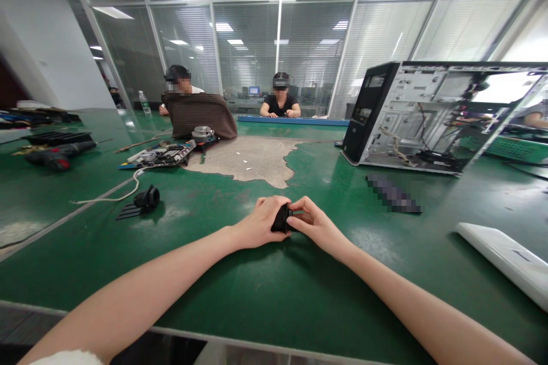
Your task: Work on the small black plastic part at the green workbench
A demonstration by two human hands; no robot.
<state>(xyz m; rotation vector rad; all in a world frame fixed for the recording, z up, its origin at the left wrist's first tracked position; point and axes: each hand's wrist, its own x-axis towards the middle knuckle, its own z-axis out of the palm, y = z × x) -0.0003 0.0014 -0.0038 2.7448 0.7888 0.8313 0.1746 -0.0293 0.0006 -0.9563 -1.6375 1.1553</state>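
Observation:
Just above the green tabletop [240,291], a small black part [280,219] is held between both of my hands; its exact kind I cannot make out. My left hand [259,222] wraps round it from the left. From the other side, the thumb and fingers of my right hand [314,221] pinch its right edge. My fingers cover much of the part. Off to the left on the table lies a black round fitting [148,198] with several flat prongs, apart from my hands.
An opened computer case [377,114] stands at right, with a blurred dark object [394,194] and a white box [505,256] nearer. Circuit boards [158,155], a cable [132,185], a power drill [60,154] and a brown cloth-covered thing [199,114] sit at left. Two people work across the table.

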